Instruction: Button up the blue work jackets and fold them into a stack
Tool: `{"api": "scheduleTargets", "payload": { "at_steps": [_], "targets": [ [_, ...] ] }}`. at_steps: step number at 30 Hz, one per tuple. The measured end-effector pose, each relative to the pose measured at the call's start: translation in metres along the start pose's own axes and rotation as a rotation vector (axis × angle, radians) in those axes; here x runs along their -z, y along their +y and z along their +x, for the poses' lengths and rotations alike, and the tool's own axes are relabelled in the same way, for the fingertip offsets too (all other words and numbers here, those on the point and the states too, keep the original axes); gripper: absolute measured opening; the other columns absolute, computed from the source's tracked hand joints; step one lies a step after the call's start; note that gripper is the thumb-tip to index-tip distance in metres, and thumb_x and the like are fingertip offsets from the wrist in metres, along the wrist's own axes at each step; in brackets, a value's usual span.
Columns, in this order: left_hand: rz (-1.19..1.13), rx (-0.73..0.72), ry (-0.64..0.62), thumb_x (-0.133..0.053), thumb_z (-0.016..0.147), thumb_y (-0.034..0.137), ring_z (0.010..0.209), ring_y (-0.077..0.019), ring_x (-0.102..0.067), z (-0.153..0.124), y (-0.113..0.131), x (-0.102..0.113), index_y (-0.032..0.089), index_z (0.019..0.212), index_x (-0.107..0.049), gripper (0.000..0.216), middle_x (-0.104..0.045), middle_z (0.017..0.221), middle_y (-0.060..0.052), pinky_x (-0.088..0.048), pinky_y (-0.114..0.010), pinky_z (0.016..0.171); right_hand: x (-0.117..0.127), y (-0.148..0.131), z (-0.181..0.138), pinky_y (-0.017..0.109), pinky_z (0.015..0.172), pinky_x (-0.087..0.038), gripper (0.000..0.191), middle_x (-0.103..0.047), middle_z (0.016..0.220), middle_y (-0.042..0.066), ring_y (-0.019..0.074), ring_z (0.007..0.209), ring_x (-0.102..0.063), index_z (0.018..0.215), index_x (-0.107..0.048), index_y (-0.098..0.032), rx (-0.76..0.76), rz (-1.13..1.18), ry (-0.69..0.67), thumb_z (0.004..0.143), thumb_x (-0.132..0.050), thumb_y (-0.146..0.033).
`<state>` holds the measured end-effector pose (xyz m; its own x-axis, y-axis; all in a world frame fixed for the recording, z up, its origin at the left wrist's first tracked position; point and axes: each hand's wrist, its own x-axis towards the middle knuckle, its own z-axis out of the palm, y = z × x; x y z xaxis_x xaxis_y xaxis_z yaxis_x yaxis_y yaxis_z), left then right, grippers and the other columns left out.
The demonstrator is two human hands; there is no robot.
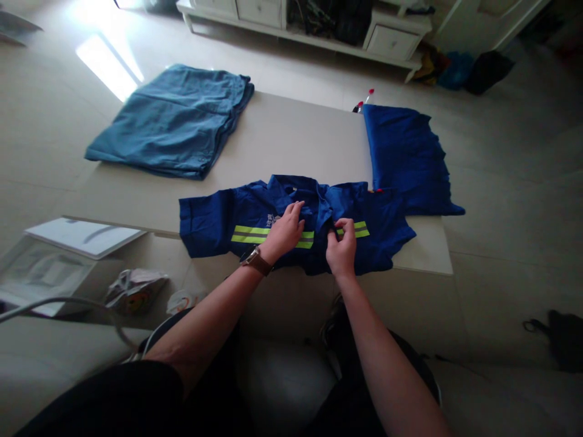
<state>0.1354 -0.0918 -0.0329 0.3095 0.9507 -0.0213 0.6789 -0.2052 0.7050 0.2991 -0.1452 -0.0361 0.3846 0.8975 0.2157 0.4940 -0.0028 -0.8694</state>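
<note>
1) A royal-blue cloth work jacket (pixel 319 215) with yellow-and-grey reflective bands (pixel 246 234) is spread along the near edge of a long, pale, flat-topped table (pixel 310 133), its lower side reaching slightly over that edge
2) The jacket is touched from above by the bare left hand (pixel 285 229), laid with fingers extended beside the front opening; no closed grip is seen there
3) The front of the jacket, just across the opening, is pinched between thumb and curled fingers of the bare right hand (pixel 341 247)
4) A greyish-blue folded cloth garment (pixel 173 121) is placed at the far left, apart from the jacket; a deep-blue folded cloth piece (pixel 405 152) is seen at the right, against it
5) The jacket is judged light, soft and not fragile, easily creased; it is best held by the front edges or collar (pixel 296 181), with a flat palm for smoothing
</note>
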Motion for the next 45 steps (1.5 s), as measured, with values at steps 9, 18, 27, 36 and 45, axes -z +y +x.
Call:
{"api": "scheduleTargets", "payload": {
  "at_steps": [9,18,27,36,45],
  "targets": [
    [0.124,0.038,0.009,-0.049,0.102,0.034,0.091,-0.0234,-0.071,0.001,-0.001,-0.002,0.019,0.126,-0.068,0.034,-0.057,0.122,-0.012,-0.057,-0.038,0.087,0.003,-0.006,-0.001,0.033,0.075,-0.05,0.022,-0.07,0.09,0.007,0.0202,0.084,-0.065,0.084,-0.068,-0.02,0.064,-0.033,-0.054,0.084,-0.048,-0.012],
    [0.009,-0.077,-0.012,-0.052,0.098,0.02,0.08,-0.0187,-0.069,-0.001,0.006,0.014,0.021,0.111,-0.066,0.019,-0.071,0.104,-0.007,-0.052,-0.029,0.074,0.003,-0.007,0.001,0.036,0.086,-0.054,0.03,-0.076,0.094,0.009,0.022,0.091,-0.07,0.09,-0.077,-0.02,0.081,0.003,-0.022,0.089,-0.047,-0.016],
    [-0.117,-0.089,0.082,-0.059,0.09,0.012,0.078,-0.0175,-0.073,-0.006,0.007,0.007,0.021,0.105,-0.068,0.02,-0.078,0.09,-0.005,-0.051,-0.024,0.068,-0.006,-0.004,0.001,0.034,0.078,-0.052,0.017,-0.074,0.092,0.007,0.0208,0.085,-0.067,0.089,-0.075,-0.019,-0.054,0.145,-0.064,0.086,-0.065,-0.032],
    [-0.341,-0.073,0.046,-0.062,0.082,0.01,0.078,-0.0162,-0.075,-0.007,0.012,0.004,0.018,0.097,-0.072,0.02,-0.079,0.086,-0.004,-0.058,-0.023,0.07,-0.005,-0.006,0.003,0.032,0.073,-0.049,0.016,-0.07,0.088,0.005,0.0187,0.081,-0.063,0.087,-0.075,-0.019,-0.021,0.119,-0.056,0.085,-0.068,-0.034],
    [-0.073,-0.206,-0.003,-0.048,0.095,0.009,0.088,-0.0216,-0.075,-0.015,0.016,0.01,0.021,0.11,-0.058,0.022,-0.076,0.092,-0.007,-0.052,-0.026,0.074,-0.004,-0.014,-0.001,0.033,0.077,-0.051,0.015,-0.066,0.086,0.004,0.0184,0.08,-0.063,0.087,-0.076,-0.02,0.081,0.032,-0.13,0.089,-0.067,-0.032]
  ]
}}
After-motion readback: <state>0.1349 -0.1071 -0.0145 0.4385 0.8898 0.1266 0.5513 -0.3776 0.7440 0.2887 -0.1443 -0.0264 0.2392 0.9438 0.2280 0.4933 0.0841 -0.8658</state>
